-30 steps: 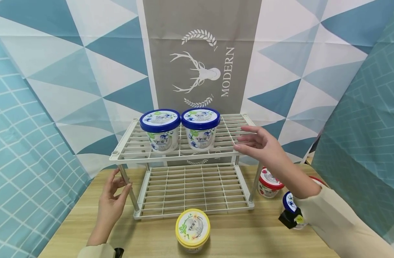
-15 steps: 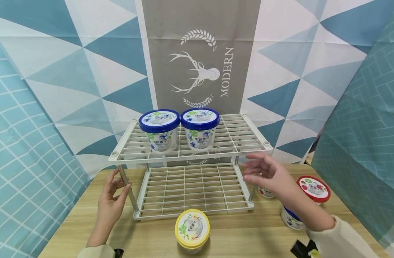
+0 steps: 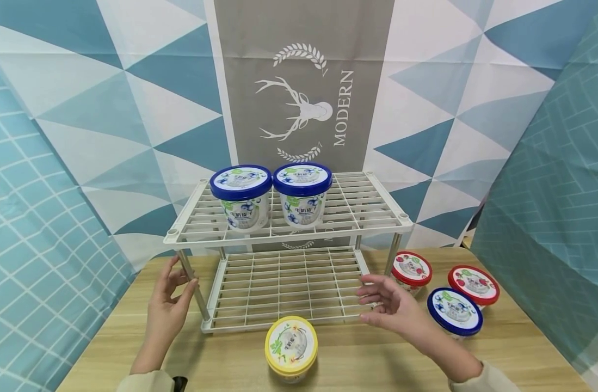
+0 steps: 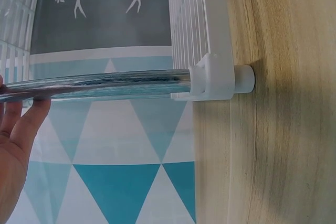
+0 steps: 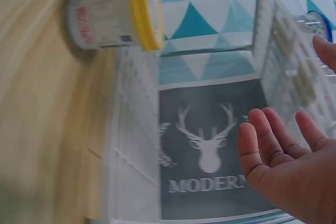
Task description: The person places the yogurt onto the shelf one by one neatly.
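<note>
Left hand [image 3: 167,305] pinches near left post [image 3: 201,299] of white rack [image 3: 289,238]. Right hand [image 3: 395,308] empty, fingers loosely spread, near rack's right side, right of yellow-lidded tub [image 3: 291,347]

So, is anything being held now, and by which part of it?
The left grip holds the rack by the upper part of its front-left post; the right grip holds nothing.

Right fingers [image 5: 250,150] well apart from yellow-lidded tub [image 5: 107,14]
</note>
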Motion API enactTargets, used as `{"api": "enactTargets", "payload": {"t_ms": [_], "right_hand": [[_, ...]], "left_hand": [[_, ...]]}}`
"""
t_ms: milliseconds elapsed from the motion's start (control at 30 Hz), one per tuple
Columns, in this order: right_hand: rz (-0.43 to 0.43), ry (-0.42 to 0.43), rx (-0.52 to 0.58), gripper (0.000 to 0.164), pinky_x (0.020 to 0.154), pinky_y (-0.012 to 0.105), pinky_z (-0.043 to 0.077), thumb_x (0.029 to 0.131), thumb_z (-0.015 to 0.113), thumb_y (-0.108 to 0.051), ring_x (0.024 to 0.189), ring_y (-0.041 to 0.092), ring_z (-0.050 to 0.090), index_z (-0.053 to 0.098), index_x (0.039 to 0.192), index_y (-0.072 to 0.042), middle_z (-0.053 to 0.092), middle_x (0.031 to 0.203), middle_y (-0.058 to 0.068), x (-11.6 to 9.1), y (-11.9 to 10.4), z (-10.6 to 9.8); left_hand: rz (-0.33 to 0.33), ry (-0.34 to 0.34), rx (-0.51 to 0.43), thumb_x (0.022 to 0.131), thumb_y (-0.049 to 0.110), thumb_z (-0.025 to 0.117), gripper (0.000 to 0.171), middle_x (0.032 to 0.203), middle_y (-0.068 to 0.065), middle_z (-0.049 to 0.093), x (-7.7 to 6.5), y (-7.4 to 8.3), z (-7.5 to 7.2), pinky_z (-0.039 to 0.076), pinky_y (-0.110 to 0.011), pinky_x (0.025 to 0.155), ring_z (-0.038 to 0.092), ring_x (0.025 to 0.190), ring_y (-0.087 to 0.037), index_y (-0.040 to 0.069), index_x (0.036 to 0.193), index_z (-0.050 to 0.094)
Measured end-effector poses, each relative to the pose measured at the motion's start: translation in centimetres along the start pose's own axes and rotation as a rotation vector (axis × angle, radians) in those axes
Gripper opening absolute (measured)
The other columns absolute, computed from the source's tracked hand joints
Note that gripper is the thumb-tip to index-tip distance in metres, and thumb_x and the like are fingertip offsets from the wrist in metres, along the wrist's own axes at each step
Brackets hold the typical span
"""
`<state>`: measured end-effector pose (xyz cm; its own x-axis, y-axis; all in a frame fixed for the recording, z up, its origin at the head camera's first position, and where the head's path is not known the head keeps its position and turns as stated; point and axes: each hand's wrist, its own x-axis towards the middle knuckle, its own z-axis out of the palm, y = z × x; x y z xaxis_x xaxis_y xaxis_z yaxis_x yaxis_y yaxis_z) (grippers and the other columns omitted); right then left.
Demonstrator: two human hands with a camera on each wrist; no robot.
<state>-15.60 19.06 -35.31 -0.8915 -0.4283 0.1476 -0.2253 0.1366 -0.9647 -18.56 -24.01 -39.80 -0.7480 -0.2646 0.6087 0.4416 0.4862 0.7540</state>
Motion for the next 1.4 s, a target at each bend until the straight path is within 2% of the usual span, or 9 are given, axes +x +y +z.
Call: {"api": "enactTargets", "payload": {"t_ms": [200,400,500,667,733,933,1100,1233,1400], "right_hand": [[-0.007,-0.060,0.054,0.064,0.082,0.025,0.049,0.084,0.067,-0.008,0.106,0.011,0.056,0.034,0.137,0.002,0.053,0.122,0.018,0.1,2.9,1.6],[0.069,-0.096,0.111,0.070,0.081,0.024,0.050,0.083,0.070,-0.011,0.107,0.008,0.054,0.031,0.138,0.005,0.048,0.127,0.027,-0.2,5.0,3.2],[0.104,-0.105,0.131,0.071,0.083,0.025,0.050,0.083,0.070,-0.011,0.114,0.013,0.051,0.030,0.139,0.005,0.044,0.131,0.030,-0.2,5.7,3.9],[0.144,-0.104,0.103,0.072,0.087,0.033,0.048,0.081,0.073,-0.014,0.123,0.038,0.043,0.032,0.139,0.002,0.043,0.133,0.028,0.1,6.7,5.0],[0.165,-0.105,0.087,0.073,0.089,0.036,0.047,0.080,0.073,-0.016,0.125,0.041,0.041,0.033,0.139,0.000,0.044,0.134,0.026,0.2,7.1,5.5],[0.184,-0.114,0.064,0.074,0.091,0.039,0.047,0.079,0.076,-0.018,0.126,0.042,0.040,0.035,0.139,-0.005,0.045,0.135,0.023,0.2,8.1,7.0],[0.177,-0.125,0.116,0.082,0.094,0.044,0.046,0.078,0.076,-0.017,0.126,0.039,0.042,0.028,0.143,-0.004,0.045,0.136,0.021,0.3,8.7,8.2],[0.201,-0.134,0.140,0.086,0.100,0.050,0.041,0.078,0.076,-0.019,0.128,0.035,0.041,0.024,0.146,-0.006,0.042,0.139,0.017,0.4,9.1,9.2],[0.237,-0.129,0.177,0.091,0.105,0.050,0.037,0.078,0.077,-0.019,0.130,0.035,0.038,0.020,0.147,-0.003,0.036,0.144,0.019,0.6,9.3,10.4]], "left_hand": [[-0.029,0.004,-0.013,0.083,-0.012,0.061,0.065,0.095,0.022,0.055,0.1,0.2,0.1,0.046,-0.004,0.066,0.056,0.086,0.012,0.009,0.141,0.040],[-0.025,-0.006,-0.047,0.083,-0.015,0.059,0.062,0.096,0.020,0.055,0.1,2.2,0.3,0.047,-0.004,0.065,0.057,0.086,0.010,0.003,0.139,0.040],[-0.007,-0.006,-0.038,0.083,-0.016,0.059,0.061,0.095,0.020,0.054,0.1,3.0,0.2,0.046,-0.004,0.065,0.056,0.085,0.010,0.002,0.138,0.040],[-0.009,-0.005,-0.042,0.083,-0.015,0.059,0.061,0.095,0.021,0.054,0.1,3.2,0.1,0.046,-0.004,0.066,0.056,0.085,0.011,0.003,0.139,0.039],[-0.012,0.000,-0.047,0.083,-0.015,0.059,0.061,0.095,0.020,0.054,0.1,3.2,0.1,0.046,-0.004,0.066,0.056,0.085,0.010,0.003,0.138,0.040],[-0.015,-0.003,-0.051,0.083,-0.015,0.059,0.061,0.095,0.019,0.054,-0.1,3.2,0.2,0.047,-0.005,0.065,0.056,0.084,0.010,0.002,0.138,0.040],[-0.012,0.002,-0.044,0.082,-0.015,0.059,0.061,0.094,0.020,0.054,-0.2,3.2,0.1,0.047,-0.005,0.065,0.056,0.084,0.010,0.002,0.138,0.040],[-0.016,0.003,-0.043,0.082,-0.015,0.059,0.061,0.094,0.020,0.054,-0.2,3.2,0.1,0.047,-0.005,0.065,0.056,0.084,0.010,0.002,0.138,0.040],[-0.017,0.004,-0.032,0.083,-0.015,0.059,0.060,0.094,0.020,0.054,-0.3,3.4,0.0,0.047,-0.005,0.065,0.056,0.084,0.010,0.002,0.137,0.040]]}}
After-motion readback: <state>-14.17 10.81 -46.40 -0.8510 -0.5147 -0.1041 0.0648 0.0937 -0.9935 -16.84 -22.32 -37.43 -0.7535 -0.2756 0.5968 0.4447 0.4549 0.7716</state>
